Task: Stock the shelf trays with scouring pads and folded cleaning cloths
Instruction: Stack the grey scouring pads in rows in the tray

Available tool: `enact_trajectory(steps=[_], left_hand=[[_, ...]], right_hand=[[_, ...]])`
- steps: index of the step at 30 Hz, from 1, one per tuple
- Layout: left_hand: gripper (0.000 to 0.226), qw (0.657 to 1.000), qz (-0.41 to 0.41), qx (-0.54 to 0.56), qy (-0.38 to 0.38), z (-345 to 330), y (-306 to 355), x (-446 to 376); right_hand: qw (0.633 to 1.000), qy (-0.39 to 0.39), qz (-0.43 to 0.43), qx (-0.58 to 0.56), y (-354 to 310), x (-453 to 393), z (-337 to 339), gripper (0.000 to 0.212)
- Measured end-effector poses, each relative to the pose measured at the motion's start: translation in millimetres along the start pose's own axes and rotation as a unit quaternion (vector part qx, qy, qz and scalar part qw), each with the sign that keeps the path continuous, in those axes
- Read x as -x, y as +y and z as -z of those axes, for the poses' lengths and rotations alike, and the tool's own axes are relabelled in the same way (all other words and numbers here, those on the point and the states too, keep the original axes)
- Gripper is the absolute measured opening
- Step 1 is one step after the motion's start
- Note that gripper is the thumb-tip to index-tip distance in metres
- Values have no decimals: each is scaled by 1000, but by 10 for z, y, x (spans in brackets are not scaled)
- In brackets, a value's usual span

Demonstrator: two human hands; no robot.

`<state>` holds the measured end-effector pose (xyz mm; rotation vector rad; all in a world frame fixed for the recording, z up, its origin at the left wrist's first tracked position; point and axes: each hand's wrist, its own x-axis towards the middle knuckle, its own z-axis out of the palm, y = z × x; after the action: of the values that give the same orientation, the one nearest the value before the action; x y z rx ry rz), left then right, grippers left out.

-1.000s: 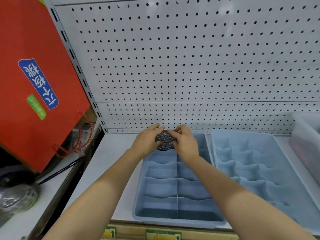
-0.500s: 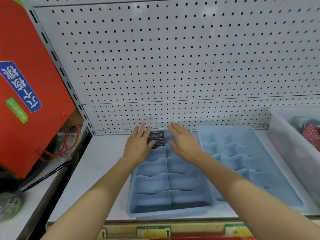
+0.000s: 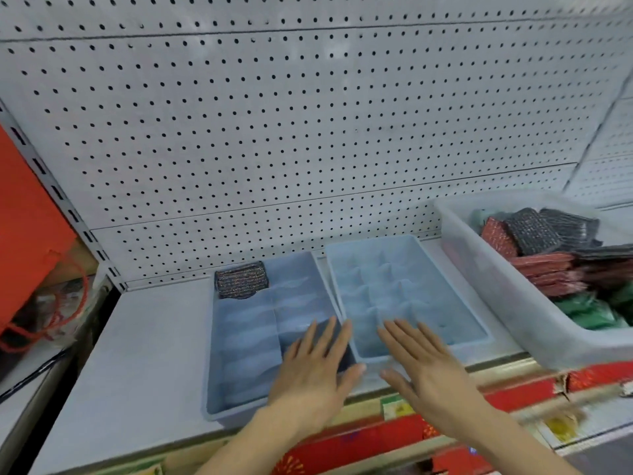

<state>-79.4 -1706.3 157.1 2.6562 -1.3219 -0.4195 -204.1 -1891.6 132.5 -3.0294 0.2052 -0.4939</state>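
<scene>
**Desk:** What's the shot?

**Photographer:** A stocker's left hand [image 3: 313,373] and right hand [image 3: 423,363], both flat with fingers straight and slightly spread, holding nothing, hover over the near ends of two blue trays. One dark scouring pad [image 3: 240,280] sits in the back-left compartment of the left tray [image 3: 239,389], at eleven o'clock from the hands.

**Desk:** And the next move?

**Photographer:** My read: reach to two o'clock, where a translucent bin [image 3: 507,296] holds dark, red and green stock (whether pads or cloths I can't tell), take one piece and seat it flat in the neighbouring compartment. The right tray [image 3: 479,329] looks unfilled.

**Desk:** Setting?

**Photographer:** Grey shelf [image 3: 144,354], white pegboard [image 3: 308,132] behind, red paper bag [image 3: 27,214] at nine o'clock.
</scene>
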Motion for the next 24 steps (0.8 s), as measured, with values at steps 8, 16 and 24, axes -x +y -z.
enact_trajectory(steps=[8,16,24], left_hand=[[56,999,-41,-14,-26,119,38,39],[67,1000,22,-9,-7,101,387,-68],[78,962,-126,-45,238,580,1700,-1016]], right_hand=[[996,64,52,31,440,15,-101,52],[996,32,80,18,604,33,106,46],[988,139,20,70,1772,296,1029,46]])
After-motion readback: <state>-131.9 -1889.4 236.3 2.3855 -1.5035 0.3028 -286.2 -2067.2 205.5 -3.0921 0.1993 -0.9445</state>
